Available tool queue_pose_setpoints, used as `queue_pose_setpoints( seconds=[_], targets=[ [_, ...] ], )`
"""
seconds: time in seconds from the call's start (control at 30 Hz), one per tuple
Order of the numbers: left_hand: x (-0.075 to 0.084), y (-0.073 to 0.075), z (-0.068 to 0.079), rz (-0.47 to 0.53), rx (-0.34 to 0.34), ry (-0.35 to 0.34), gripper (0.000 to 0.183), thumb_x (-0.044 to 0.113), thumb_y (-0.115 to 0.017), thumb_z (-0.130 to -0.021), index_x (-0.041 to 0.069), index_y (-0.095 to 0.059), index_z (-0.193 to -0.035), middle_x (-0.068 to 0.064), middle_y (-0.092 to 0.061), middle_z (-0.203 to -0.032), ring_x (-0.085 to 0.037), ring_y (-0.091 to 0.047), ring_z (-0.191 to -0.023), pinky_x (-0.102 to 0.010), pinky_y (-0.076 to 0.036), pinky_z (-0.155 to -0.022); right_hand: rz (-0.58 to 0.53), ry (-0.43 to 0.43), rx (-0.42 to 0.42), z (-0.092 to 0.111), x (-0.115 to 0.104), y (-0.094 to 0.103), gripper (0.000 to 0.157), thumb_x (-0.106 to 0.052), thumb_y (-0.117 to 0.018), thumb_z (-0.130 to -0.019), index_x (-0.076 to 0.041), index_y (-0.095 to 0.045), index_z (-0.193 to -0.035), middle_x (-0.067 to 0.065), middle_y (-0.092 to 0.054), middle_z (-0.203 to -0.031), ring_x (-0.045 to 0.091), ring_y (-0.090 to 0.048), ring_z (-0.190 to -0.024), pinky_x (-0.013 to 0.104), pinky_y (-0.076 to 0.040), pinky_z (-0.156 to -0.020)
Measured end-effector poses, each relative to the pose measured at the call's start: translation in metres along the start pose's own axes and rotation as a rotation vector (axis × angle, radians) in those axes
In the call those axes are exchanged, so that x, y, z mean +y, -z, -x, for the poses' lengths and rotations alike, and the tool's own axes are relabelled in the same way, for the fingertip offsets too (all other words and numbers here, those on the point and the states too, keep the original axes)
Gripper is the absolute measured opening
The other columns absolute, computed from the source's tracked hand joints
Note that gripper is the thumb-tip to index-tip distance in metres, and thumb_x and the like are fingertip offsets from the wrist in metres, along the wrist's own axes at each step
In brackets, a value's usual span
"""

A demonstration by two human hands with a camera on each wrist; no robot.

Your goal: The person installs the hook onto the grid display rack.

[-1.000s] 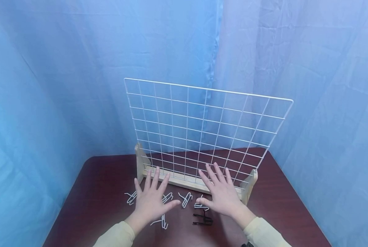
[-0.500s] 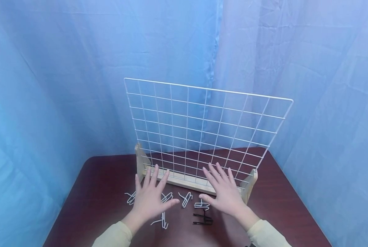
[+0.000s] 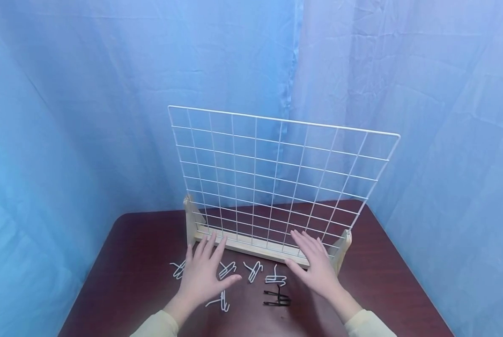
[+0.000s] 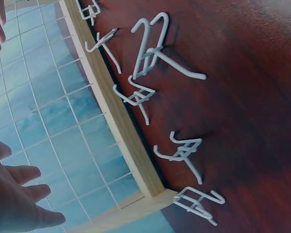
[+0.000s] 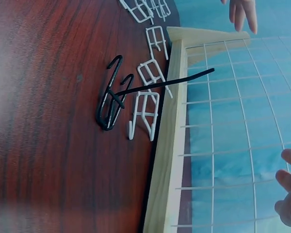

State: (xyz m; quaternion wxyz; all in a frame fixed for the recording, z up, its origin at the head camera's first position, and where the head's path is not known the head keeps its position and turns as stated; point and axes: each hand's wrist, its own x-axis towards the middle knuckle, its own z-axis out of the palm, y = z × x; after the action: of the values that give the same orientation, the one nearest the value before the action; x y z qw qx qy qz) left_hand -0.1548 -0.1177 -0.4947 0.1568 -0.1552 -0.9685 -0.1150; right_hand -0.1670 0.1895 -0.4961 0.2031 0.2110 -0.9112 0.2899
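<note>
My left hand hovers over the left side of the table with spread fingers and holds nothing. Beneath and around it lie white wire hooks, one near its wrist and one left of it. On the right, my right hand hangs in front of the wooden base, its fingers extended and nothing in them. A black wire hook lies to its left, its long prong rising in the right wrist view. Behind both hands a white wire grid panel stands in a wooden stand.
More white hooks lie in a row along the front of the stand. Its right upright is beside my right hand. The dark red table has rounded back corners, and blue curtains surround it.
My right hand has drifted right and turned more side-on, and its fingers are closer together. My left hand has shifted slightly left and down. The hooks and grid stay in place.
</note>
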Motion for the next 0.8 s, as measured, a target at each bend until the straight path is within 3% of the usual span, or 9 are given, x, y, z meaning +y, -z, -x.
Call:
queue_pose_setpoints(
  seconds=[0.27,0.4,0.63,0.8],
  targets=[
    [-0.002,-0.006,0.007,0.063,0.036,0.011,0.101,0.082,-0.044,-0.069,0.019,-0.026,-0.146,-0.01,-0.037,-0.144,-0.028,-0.029,-0.133,-0.057,-0.02,-0.105,-0.101,-0.063,0.074,0.012,0.011,0.006,0.069,-0.027,-0.074,-0.078,-0.018,-0.042,-0.139,0.007,-0.049,-0.133,0.029,-0.042,-0.121,0.053,-0.029,-0.099],
    [-0.003,-0.007,0.008,0.118,0.055,0.01,0.099,0.077,-0.051,-0.07,0.017,-0.028,-0.146,-0.007,-0.039,-0.143,-0.026,-0.033,-0.131,-0.052,-0.023,-0.106,-0.136,-0.095,0.118,0.019,0.016,0.014,0.068,-0.024,-0.076,-0.076,-0.016,-0.045,-0.137,0.004,-0.053,-0.129,0.024,-0.044,-0.117,0.044,-0.032,-0.096],
    [-0.009,-0.001,0.01,0.222,0.124,0.014,0.094,0.072,-0.057,-0.071,0.015,-0.036,-0.142,-0.006,-0.045,-0.137,-0.026,-0.043,-0.123,-0.049,-0.035,-0.099,-0.194,-0.118,0.242,0.027,0.025,0.035,0.062,-0.011,-0.077,-0.074,-0.01,-0.051,-0.131,0.004,-0.059,-0.121,0.011,-0.046,-0.113,0.015,-0.031,-0.094],
    [-0.014,0.008,0.014,0.274,0.136,0.044,0.092,0.068,-0.064,-0.069,0.017,-0.037,-0.141,-0.007,-0.051,-0.132,-0.027,-0.047,-0.119,-0.047,-0.04,-0.095,-0.244,-0.145,0.312,0.032,0.031,0.052,0.065,-0.002,-0.079,-0.07,-0.011,-0.053,-0.129,0.006,-0.062,-0.117,0.01,-0.046,-0.111,0.015,-0.034,-0.092]
  ],
)
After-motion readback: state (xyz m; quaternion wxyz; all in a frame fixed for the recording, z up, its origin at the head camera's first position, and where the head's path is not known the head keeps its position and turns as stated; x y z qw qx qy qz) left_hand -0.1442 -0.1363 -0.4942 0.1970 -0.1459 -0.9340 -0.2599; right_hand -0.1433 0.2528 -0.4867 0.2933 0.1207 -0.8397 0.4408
